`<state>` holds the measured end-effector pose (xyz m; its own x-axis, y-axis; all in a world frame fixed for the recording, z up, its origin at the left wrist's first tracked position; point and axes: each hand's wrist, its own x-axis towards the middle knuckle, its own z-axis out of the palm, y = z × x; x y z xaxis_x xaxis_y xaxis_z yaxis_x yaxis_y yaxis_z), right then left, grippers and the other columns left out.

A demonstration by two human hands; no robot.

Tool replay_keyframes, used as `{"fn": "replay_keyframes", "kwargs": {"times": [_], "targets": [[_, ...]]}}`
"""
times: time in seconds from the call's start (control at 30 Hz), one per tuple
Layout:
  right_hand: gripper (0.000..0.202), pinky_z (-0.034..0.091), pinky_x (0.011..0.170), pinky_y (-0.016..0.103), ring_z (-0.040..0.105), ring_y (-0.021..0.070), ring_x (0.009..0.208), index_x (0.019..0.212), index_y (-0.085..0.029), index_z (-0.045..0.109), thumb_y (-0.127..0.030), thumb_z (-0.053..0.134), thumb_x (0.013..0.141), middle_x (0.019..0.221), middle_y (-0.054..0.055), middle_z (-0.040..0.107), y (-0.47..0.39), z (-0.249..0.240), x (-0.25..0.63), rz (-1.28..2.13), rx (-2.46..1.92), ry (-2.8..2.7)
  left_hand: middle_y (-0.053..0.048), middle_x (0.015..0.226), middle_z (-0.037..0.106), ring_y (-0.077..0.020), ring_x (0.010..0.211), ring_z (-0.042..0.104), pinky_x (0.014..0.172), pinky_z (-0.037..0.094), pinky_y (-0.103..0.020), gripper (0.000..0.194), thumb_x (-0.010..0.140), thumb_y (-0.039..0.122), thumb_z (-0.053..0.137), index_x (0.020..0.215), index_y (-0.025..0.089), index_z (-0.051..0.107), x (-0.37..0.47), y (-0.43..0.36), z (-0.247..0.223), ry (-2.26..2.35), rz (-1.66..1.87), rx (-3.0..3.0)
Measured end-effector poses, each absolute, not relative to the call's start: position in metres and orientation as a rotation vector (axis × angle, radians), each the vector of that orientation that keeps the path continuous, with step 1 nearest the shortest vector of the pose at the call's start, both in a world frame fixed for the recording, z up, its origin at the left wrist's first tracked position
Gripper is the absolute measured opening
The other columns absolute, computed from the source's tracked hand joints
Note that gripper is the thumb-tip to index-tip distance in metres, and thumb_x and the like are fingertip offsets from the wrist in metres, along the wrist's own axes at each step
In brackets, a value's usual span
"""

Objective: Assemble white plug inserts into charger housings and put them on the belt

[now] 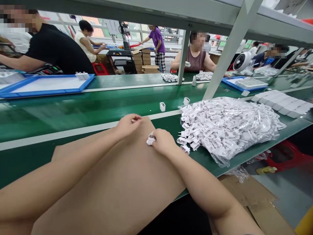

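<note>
My right hand (pixel 165 141) is closed around white plastic plug parts (pixel 151 139), held over a brown cardboard sheet (pixel 127 173). How many parts it grips I cannot tell. Near the sheet's far edge, my left hand (pixel 128 124) has its fingers curled together; what they pinch, if anything, is too small to make out. To the right of my right hand lies a clear plastic bag (pixel 234 127) full of white plug housings, with several loose housings (pixel 187 140) spilling from its open side. Two white housings, one nearer (pixel 162 106) and one by the bag (pixel 186 101), stand farther back.
A green conveyor belt (pixel 110 104) runs beyond the bench, with blue-rimmed trays (pixel 49 86) on its far side. Rows of white boxes (pixel 283 102) stand right of the bag. A slanted metal post (pixel 227 49) rises behind it. Several co-workers sit across the belt.
</note>
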<state>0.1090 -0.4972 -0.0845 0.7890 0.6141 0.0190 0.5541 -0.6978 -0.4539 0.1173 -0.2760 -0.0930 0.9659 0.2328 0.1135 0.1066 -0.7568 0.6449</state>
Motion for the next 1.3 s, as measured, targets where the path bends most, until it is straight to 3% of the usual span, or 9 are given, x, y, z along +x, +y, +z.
{"fn": "replay_keyframes", "kwargs": {"times": [0.1,0.27,0.47,0.7,0.87,1.0,1.1,1.2,1.3], "targets": [[0.023,0.044,0.07,0.027,0.067,0.0215,0.1,0.109,-0.022,0.077,-0.021,0.067,0.089,0.114,0.006,0.072,-0.497,-0.081,0.108,0.248,-2.524,-0.87,-0.013,0.135,0.067,-0.0295,0.118,0.064,0.105,0.05,-0.039,0.048,0.087,0.039,0.069,0.128,0.014,0.068,0.178,-0.29,-0.081,0.224,0.304,2.444],[0.024,0.045,0.072,0.026,0.068,0.022,0.103,0.11,-0.023,0.078,-0.021,0.068,0.088,0.116,0.007,0.072,-0.498,-0.082,0.109,0.25,-2.512,-0.903,-0.024,0.158,0.045,-0.033,0.134,0.054,0.104,0.048,-0.038,0.106,0.07,0.044,0.091,0.154,0.009,0.038,0.257,-0.323,-0.095,0.344,0.209,2.284],[0.024,0.05,0.074,0.025,0.07,0.0196,0.093,0.103,-0.024,0.079,-0.025,0.076,0.079,0.103,0.003,0.077,-0.502,-0.091,0.12,0.235,-2.265,-0.669,-0.014,0.122,0.07,-0.0242,0.107,0.065,0.093,0.049,-0.034,0.061,0.075,0.041,0.087,0.122,0.013,0.062,0.257,-0.33,-0.107,0.338,0.293,2.255],[0.028,0.051,0.073,0.022,0.068,0.0139,0.079,0.095,-0.013,0.077,-0.025,0.08,0.07,0.089,0.005,0.077,-0.498,-0.094,0.139,0.309,-1.501,-0.129,-0.007,0.103,0.073,-0.0217,0.088,0.067,0.076,0.051,-0.031,0.067,0.06,0.06,0.089,0.107,0.019,0.064,0.119,-0.313,-0.094,0.316,0.325,2.136],[0.034,0.048,0.068,0.021,0.064,0.0116,0.073,0.087,-0.013,0.077,-0.03,0.087,0.06,0.086,0.005,0.076,-0.492,-0.092,0.129,0.437,-1.441,-0.186,-0.003,0.086,0.069,-0.021,0.075,0.064,0.065,0.049,-0.032,0.073,0.054,0.067,0.09,0.101,0.022,0.058,0.029,-0.32,-0.108,0.386,0.196,2.139],[0.044,0.05,0.073,0.024,0.065,0.0134,0.076,0.092,-0.013,0.077,-0.037,0.091,0.057,0.085,0.005,0.074,-0.487,-0.095,0.117,0.462,-1.475,-0.309,-0.008,0.115,0.07,-0.0266,0.099,0.068,0.08,0.055,-0.036,0.09,0.044,0.06,0.095,0.117,0.021,0.058,0.01,-0.312,-0.111,0.369,0.149,2.124],[0.05,0.053,0.075,0.028,0.066,0.0151,0.078,0.104,-0.014,0.076,-0.044,0.088,0.066,0.09,0.006,0.073,-0.484,-0.094,0.106,0.394,-1.57,-0.417,-0.009,0.124,0.069,-0.0272,0.107,0.068,0.088,0.056,-0.037,0.085,0.051,0.054,0.091,0.124,0.022,0.063,0.008,-0.3,-0.107,0.207,-0.011,1.986],[0.037,0.054,0.082,0.029,0.065,0.0151,0.086,0.116,-0.018,0.074,-0.041,0.071,0.087,0.102,0.007,0.07,-0.481,-0.09,0.093,0.19,-1.788,-0.62,-0.006,0.099,0.074,-0.0246,0.089,0.069,0.076,0.055,-0.034,0.053,0.063,0.054,0.084,0.103,0.02,0.073,0.009,-0.294,-0.105,0.17,-0.082,1.933],[0.031,0.052,0.093,0.032,0.062,0.0182,0.101,0.123,-0.022,0.072,-0.025,0.055,0.097,0.109,0.007,0.067,-0.479,-0.085,0.081,-0.046,-2.033,-0.946,-0.003,0.084,0.072,-0.0209,0.077,0.065,0.067,0.052,-0.031,0.042,0.064,0.049,0.084,0.092,0.019,0.074,0.01,-0.297,-0.108,0.148,0.003,1.923]]}}
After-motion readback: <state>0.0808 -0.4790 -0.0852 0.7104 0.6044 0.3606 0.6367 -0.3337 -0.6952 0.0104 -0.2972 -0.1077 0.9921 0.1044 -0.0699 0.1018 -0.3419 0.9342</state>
